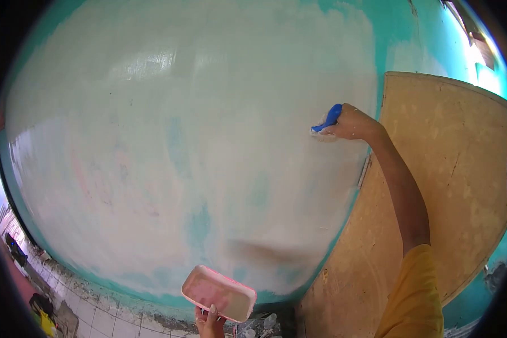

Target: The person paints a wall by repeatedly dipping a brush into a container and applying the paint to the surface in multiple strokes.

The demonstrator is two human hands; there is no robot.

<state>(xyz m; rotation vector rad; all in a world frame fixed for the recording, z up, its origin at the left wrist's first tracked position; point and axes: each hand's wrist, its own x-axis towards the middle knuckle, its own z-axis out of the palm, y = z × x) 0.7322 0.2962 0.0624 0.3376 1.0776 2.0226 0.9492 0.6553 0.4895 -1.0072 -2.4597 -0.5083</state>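
The right hand (352,123) is reaching to the right side of the wall (152,141), its fingers closing firmly round the handle of a blue tool (331,119). White material is clinging to the tool and the knuckles; the working edge is probably lying against the wall, though the hand and smears are hiding the contact. On the near side, the left hand (210,324) is supporting a pink-edged tray (191,280), its thumb pressing over the near rim and its other fingers mostly hidden beneath. The tray is tilting toward the viewer, showing a pale pinkish inside.

A wooden panel (445,169) is standing just right of the tool, behind the forearm. If a stroke were running too far right, the tool could be catching the panel's edge and leaving a ridge or smearing the wood. Uneven pressure could be gouging the pale coat, which is thinning to turquoise in patches low on the wall. With the thumb bearing on one side only, the tray could be tipping and spilling onto the tiled floor (107,321).
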